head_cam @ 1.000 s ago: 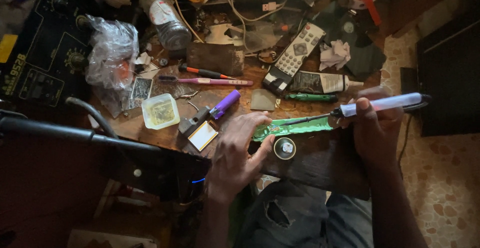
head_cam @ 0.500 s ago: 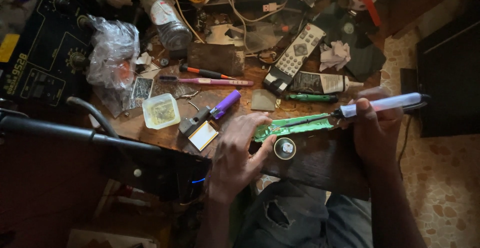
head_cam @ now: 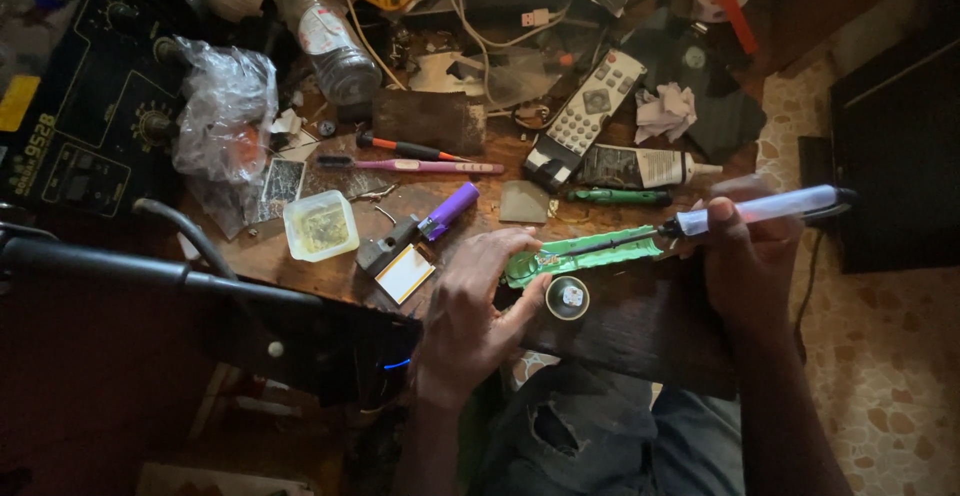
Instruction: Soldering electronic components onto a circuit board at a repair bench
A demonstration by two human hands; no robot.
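My left hand (head_cam: 470,311) lies flat, fingers spread, pinning the left end of a green circuit board (head_cam: 585,252) at the near edge of the wooden table (head_cam: 640,321). The board is long, narrow, bright green, with small metal parts near my fingertips. My right hand (head_cam: 750,261) is closed around a soldering iron (head_cam: 765,208) with a pale handle, its dark tip resting on the board. A small round tin (head_cam: 567,298) sits just near of the board. A purple lighter (head_cam: 447,211) lies to the left.

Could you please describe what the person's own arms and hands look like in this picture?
Both the left hand and the right hand are bare: no gloves, rings or watch show. Both forearms are uncovered too, with no sleeves in view. Below them show worn, torn grey-blue trousers.
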